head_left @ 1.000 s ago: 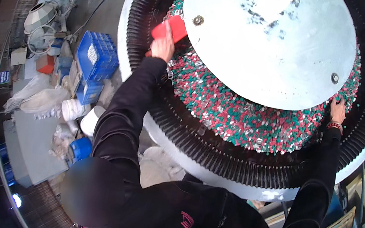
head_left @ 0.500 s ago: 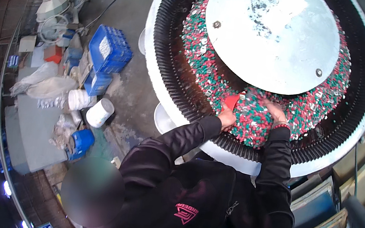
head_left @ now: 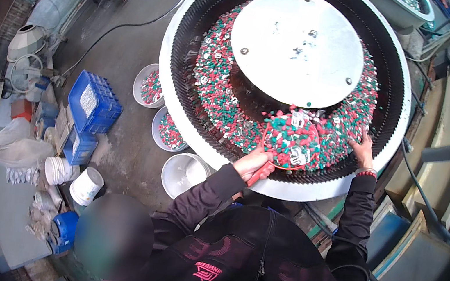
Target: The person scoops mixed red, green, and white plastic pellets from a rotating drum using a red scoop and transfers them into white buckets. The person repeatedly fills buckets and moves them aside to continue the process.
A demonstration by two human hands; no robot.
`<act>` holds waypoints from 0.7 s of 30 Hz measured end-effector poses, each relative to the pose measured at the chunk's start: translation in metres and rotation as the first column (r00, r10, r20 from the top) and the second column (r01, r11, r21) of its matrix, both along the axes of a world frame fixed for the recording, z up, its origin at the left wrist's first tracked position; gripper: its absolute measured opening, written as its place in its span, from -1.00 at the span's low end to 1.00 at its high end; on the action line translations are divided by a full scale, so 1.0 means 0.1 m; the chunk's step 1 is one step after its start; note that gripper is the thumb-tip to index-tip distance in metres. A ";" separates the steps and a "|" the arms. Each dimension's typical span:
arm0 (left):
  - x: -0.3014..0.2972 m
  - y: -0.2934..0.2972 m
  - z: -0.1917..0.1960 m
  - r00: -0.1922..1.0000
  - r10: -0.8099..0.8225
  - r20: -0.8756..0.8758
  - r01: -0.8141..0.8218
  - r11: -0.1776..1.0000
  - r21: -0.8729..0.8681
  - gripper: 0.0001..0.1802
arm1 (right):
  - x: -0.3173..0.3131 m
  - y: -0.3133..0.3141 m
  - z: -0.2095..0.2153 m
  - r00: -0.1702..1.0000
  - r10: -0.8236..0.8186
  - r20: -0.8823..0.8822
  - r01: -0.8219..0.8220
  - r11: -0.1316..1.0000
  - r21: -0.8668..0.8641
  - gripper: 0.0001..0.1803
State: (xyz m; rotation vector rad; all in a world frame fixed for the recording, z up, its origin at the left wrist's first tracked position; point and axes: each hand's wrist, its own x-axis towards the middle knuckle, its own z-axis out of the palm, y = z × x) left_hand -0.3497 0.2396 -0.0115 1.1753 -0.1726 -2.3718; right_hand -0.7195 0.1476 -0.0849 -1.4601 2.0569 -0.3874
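Note:
My left hand (head_left: 252, 165) is closed around the red handle (head_left: 259, 176) of a round, red-rimmed scoop. The scoop is heaped with red and green pellets (head_left: 279, 134) and a few shiny, silvery ring-like pieces (head_left: 298, 156). It sits over the near side of the pellet bed (head_left: 215, 89), inside a large round vibratory tumbling bowl (head_left: 165, 90) with a black ribbed lining. To the right, my right hand (head_left: 363, 150) rests on the pellets at the bed's edge, fingers apart. More silvery pieces lie scattered among the pellets.
A white round cover (head_left: 287, 44) fills the bowl's middle. On the floor at left stand pellet-filled basins (head_left: 141, 83), a white bucket (head_left: 183, 176) and blue crates (head_left: 94, 114). A black hose (head_left: 131, 24) crosses the floor. Wooden-edged troughs (head_left: 430, 143) stand at right.
The scoop, tilted in the pellets before, now lies level and heaped. My right hand has moved away from it to the right. The whole view has shifted, bringing floor basins into sight.

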 end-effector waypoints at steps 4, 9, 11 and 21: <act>0.20 0.26 0.38 1.000 -0.008 0.020 0.008 0.999 -0.031 -0.90 | -0.13 0.15 -0.20 0.966 -0.026 0.257 0.049 0.995 -0.085 -0.07; 0.60 0.65 0.74 0.986 0.162 -0.027 -0.163 0.986 -0.032 -0.93 | 0.18 0.33 0.04 0.851 -0.155 0.502 0.167 0.986 0.021 -0.20; 0.84 0.81 0.91 0.978 0.196 -0.073 -0.200 0.978 -0.061 -0.91 | 0.37 0.35 0.17 0.873 -0.098 0.478 0.142 0.988 -0.058 -0.21; 2.31 2.12 1.16 0.805 0.582 0.116 -0.561 0.810 -0.171 -0.97 | 0.66 0.36 0.44 0.737 -0.222 0.639 0.088 0.968 0.235 -0.25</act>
